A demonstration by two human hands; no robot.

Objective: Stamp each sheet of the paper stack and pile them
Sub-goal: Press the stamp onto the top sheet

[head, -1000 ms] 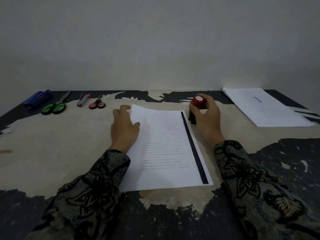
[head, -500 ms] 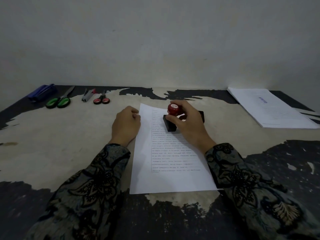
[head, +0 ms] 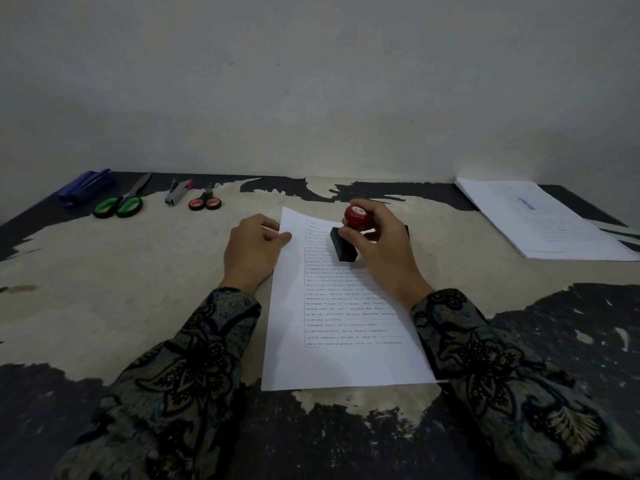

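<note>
A printed white sheet (head: 346, 341) lies in front of me on the worn table (head: 121, 289). My right hand (head: 384, 251) grips a stamp (head: 346, 240) with a red knob and a black base, which sits on the upper part of the sheet. My left hand (head: 251, 252) rests at the sheet's left edge, fingers loosely curled, thumb touching the paper. A pile of white sheets (head: 543, 220) with a blue stamp mark on top lies at the far right. A dark ink pad (head: 406, 230) is mostly hidden behind my right hand.
Along the back left edge lie a blue stapler (head: 86, 185), green-handled scissors (head: 121, 204), a small metal staple remover (head: 178, 192) and red-handled scissors (head: 205, 201). A pale wall rises right behind the table.
My right hand carried the stamp from the ink pad at the right onto the top of the sheet. The sheet now lies flat with its printed text up. My left hand stayed at its left edge.
</note>
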